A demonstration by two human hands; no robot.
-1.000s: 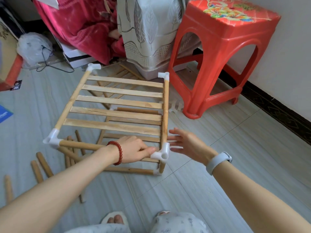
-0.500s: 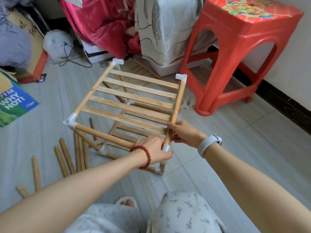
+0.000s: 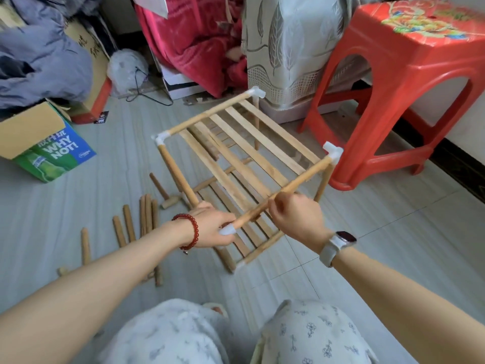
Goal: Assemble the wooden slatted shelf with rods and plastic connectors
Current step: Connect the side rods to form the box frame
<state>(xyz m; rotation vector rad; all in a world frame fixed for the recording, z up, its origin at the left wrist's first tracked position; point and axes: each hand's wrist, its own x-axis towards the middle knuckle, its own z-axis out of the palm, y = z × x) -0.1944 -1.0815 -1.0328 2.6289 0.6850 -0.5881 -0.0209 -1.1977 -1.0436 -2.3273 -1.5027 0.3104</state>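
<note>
- Shelf frame [image 3: 244, 153] of wooden slats stands on the floor [image 3: 367, 232] in front of my knees, a second slatted tier visible below the top one
- White plastic connectors cap its corners: far corner [image 3: 256, 92], left corner [image 3: 160, 137], right corner [image 3: 332, 151]
- My left hand [image 3: 210, 229] curls round the near corner connector [image 3: 227, 229], its grip holding that piece
- My right hand [image 3: 296, 216] pinches the near rod [image 3: 296, 182], its grip tight on the wood
- Loose rods [image 3: 131, 227] lie on the floor to my left
- Red stool [image 3: 409, 74] stands just beside the frame's right corner
</note>
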